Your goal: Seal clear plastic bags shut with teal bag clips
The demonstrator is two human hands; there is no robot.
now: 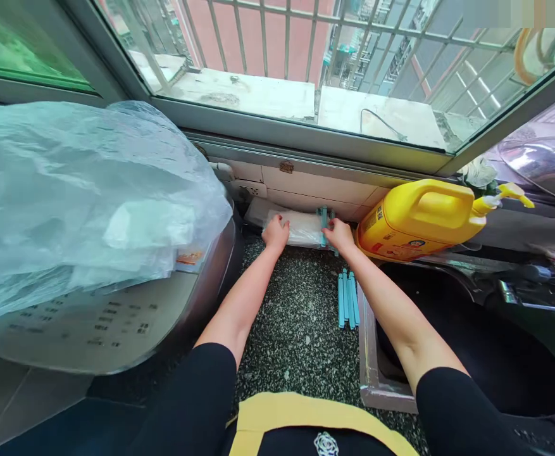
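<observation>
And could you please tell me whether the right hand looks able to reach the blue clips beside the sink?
Probably yes, once the right hand leaves the bag: the blue clips lie uncovered on the counter, close by.

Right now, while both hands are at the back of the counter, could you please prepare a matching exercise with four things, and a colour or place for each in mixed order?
1. Jug
2. Packet
3. Loose clips
4. Sink

A. Light blue, grouped on the speckled counter
B. Black, partly behind the right forearm
C. Shows between the left hand and the right hand
D. Yellow, with a handle

Pairs: 1-D, 2-C, 3-A, 4-B
</observation>
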